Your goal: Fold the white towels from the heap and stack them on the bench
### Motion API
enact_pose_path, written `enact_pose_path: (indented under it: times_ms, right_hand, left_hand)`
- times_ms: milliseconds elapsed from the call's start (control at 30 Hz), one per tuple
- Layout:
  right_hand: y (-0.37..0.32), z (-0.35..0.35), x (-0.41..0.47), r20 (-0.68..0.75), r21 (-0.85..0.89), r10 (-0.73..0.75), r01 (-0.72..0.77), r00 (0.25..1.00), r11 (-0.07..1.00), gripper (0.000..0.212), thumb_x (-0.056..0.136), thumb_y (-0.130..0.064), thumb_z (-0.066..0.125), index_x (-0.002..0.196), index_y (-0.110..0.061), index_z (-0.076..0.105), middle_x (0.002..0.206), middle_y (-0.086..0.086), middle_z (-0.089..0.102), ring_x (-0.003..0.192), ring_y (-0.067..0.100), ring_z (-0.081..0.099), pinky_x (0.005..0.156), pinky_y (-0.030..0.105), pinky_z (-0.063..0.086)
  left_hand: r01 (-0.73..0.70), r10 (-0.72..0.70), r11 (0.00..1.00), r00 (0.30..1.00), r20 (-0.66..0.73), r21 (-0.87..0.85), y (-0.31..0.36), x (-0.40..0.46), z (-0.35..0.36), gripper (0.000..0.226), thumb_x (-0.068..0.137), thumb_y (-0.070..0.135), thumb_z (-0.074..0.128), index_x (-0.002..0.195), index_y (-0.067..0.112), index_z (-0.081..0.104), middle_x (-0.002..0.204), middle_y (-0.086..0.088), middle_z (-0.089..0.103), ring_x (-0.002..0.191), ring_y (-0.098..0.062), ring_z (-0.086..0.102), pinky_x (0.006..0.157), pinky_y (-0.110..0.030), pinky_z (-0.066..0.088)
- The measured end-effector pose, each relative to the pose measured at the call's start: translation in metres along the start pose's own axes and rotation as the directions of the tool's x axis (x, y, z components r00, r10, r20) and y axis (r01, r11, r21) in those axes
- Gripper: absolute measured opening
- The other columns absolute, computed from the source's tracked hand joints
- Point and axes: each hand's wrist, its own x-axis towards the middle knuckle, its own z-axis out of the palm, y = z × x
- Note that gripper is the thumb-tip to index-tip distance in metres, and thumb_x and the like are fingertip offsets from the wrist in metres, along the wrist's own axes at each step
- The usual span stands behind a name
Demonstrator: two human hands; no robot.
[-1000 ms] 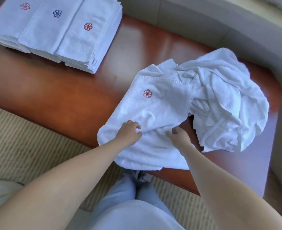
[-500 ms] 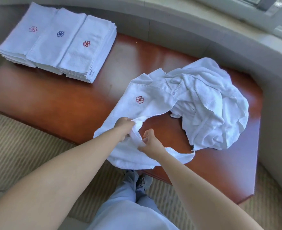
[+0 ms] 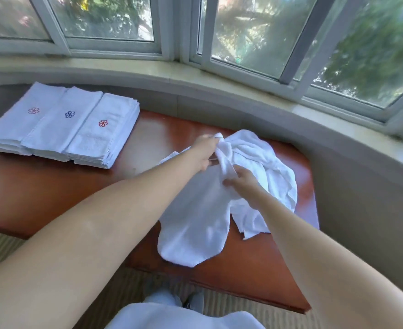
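Now — left hand (image 3: 204, 151) grips white towel (image 3: 195, 224) at frame centre | right hand (image 3: 242, 179) pinches its bunched edge | heap (image 3: 267, 162) behind, centre-right on counter (image 3: 53, 186) | folded stacks (image 3: 62, 129) upper left

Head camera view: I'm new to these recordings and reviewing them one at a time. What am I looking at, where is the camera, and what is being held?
There is no machine here. The picture comes from a wide-angle camera worn on a person's head, looking forward and down, so both bare arms reach in from the bottom. The surface is a reddish-brown polished wooden bench under a curved window. At its far left lie three neat stacks of folded white towels, side by side, each topped with a small embroidered flower. On the right lies a crumpled heap of white towels. The left hand and right hand both grip one white towel, lifted so that it hangs down in front of the heap, not yet folded.
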Motion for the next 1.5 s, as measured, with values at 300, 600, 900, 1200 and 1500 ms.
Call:
enact_pose_path:
  times_ms: [300, 600, 900, 1200, 1500]
  right_hand:
    - [-0.031, 0.042, -0.007, 0.104, -0.099, -0.196, 0.206, 0.975, 0.974, 0.017, 0.082, -0.033, 0.067, 0.094, -0.045, 0.067, 0.082, -0.025, 0.068, 0.072, -0.002, 0.065, 0.061, 0.014, 0.046]
    - [0.086, 0.153, 0.016, 0.457, -0.287, 0.199, -0.068, 0.867, 0.955, 0.029, 0.092, -0.032, 0.066, 0.12, -0.028, 0.071, 0.115, -0.009, 0.069, 0.098, 0.016, 0.069, 0.083, 0.031, 0.057]
    - [0.142, 0.136, 0.074, -0.041, -0.365, 0.203, -0.203, 0.978, 0.908, 0.033, 0.099, -0.025, 0.053, 0.13, -0.02, 0.063, 0.124, 0.003, 0.06, 0.094, 0.021, 0.06, 0.074, 0.032, 0.048]
    - [0.124, 0.142, 0.152, 0.007, -0.48, 0.154, -0.132, 0.988, 0.867, 0.04, 0.101, -0.033, 0.05, 0.139, -0.024, 0.051, 0.116, -0.002, 0.067, 0.099, 0.024, 0.063, 0.075, 0.032, 0.047]
    - [0.138, 0.173, 0.156, 0.102, -0.346, 0.367, -0.313, 0.924, 0.884, 0.027, 0.089, -0.024, 0.059, 0.115, -0.028, 0.056, 0.099, -0.009, 0.061, 0.079, 0.017, 0.06, 0.065, 0.031, 0.049]
  left_hand:
    - [-0.1, 0.063, 0.991, 0.94, -0.335, -0.094, 0.007, 0.003, -0.072, 0.012, 0.089, 0.019, 0.057, 0.088, 0.022, 0.068, 0.081, -0.001, 0.066, 0.075, -0.024, 0.06, 0.069, -0.03, 0.052]
    - [0.291, -0.267, 0.954, 0.73, -0.629, -0.068, -0.195, 0.012, -0.237, 0.028, 0.096, 0.02, 0.058, 0.118, 0.008, 0.07, 0.096, -0.013, 0.07, 0.086, -0.029, 0.066, 0.077, -0.033, 0.054]
    - [0.307, -0.34, 0.936, 0.664, -0.666, -0.172, -0.267, 0.004, -0.267, 0.053, 0.093, 0.042, 0.063, 0.138, 0.014, 0.056, 0.128, -0.009, 0.066, 0.106, -0.02, 0.062, 0.092, -0.033, 0.051]
    - [0.412, -0.438, 0.895, 0.738, -0.514, -0.172, -0.29, 0.005, -0.269, 0.055, 0.088, 0.025, 0.078, 0.137, 0.017, 0.054, 0.127, -0.003, 0.065, 0.117, -0.024, 0.062, 0.108, -0.043, 0.049]
    - [0.452, -0.469, 0.88, 0.772, -0.428, -0.15, -0.296, -0.009, -0.276, 0.044, 0.09, 0.018, 0.077, 0.129, 0.022, 0.059, 0.123, 0.004, 0.066, 0.113, -0.017, 0.063, 0.1, -0.034, 0.05]
